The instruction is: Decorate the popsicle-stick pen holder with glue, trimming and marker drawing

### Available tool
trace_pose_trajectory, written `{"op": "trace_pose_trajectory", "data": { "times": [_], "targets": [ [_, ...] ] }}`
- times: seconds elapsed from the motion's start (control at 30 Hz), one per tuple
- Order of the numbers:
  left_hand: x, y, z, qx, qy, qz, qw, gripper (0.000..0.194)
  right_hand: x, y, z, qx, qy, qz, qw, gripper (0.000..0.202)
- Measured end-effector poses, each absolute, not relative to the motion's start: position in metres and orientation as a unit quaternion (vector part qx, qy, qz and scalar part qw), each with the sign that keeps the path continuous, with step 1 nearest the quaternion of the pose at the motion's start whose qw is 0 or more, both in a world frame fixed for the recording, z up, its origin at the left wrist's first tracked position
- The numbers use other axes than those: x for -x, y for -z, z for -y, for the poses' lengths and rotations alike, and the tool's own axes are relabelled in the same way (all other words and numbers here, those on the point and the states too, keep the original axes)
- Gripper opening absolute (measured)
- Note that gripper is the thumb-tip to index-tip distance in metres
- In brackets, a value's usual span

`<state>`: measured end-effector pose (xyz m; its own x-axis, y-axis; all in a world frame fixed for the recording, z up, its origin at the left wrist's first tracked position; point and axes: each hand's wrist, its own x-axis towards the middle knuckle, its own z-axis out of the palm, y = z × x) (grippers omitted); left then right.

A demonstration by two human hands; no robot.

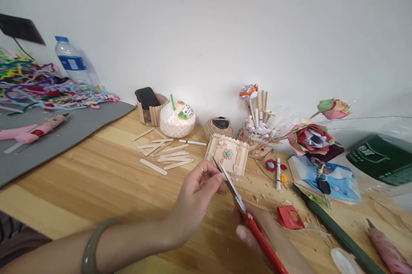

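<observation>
My right hand (270, 222) is closed on a pair of scissors (254, 225) with red handles. The blades are parted and point up and left, towards the fingertips of my left hand (196, 192). That hand is closed in a pinch; a tiny pale bit may show at the fingertips, too small to name. It wears a ring and a green bangle (92, 244). Just behind the blades lies a decorated craft-stick panel (240, 164) with a blue-centred flower. Several loose craft sticks (175, 153) are spread to the left of it.
A coconut (177, 121) with a green straw, a twine ball (209, 128) and a stick box (157, 115) holding a phone stand along the wall. Red paper scrap (289, 217), a dark green long-handled tool (334, 226) and pink glue gun (386, 244) lie right.
</observation>
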<state>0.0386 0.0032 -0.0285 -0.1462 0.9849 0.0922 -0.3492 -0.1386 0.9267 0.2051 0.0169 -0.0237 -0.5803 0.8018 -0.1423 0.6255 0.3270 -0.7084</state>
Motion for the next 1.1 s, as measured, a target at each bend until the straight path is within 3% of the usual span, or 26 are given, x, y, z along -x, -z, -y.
{"op": "trace_pose_trajectory", "data": {
  "times": [1.1],
  "targets": [
    [-0.0396, 0.0293, -0.0030, -0.422, -0.637, -0.426, 0.484, 0.013, -0.2021, 0.0228, -0.0165, 0.495, -0.369, 0.779, 0.106, 0.050]
  ]
}}
